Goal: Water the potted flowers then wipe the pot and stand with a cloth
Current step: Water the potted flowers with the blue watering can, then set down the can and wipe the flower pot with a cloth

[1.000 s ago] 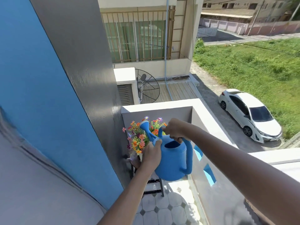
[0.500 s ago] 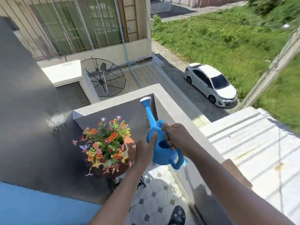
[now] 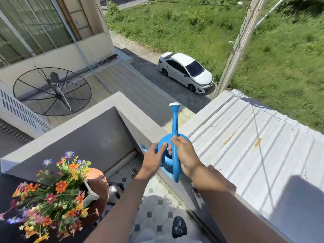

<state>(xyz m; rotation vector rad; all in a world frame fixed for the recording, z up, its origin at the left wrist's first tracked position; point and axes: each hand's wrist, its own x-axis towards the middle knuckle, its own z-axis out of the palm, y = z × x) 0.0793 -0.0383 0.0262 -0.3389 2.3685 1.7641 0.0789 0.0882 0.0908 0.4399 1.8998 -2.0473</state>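
The can is gripped by both hands, left on its body and right on the handle, over the wall, well right of the flowers, so it could be dropped outside.

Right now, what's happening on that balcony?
A person holds a blue watering can in both hands: the right hand on its handle, the left hand against its body. The spout points away over the balcony wall, not at the potted flowers at lower left. No water shows pouring, and no cloth is in view.
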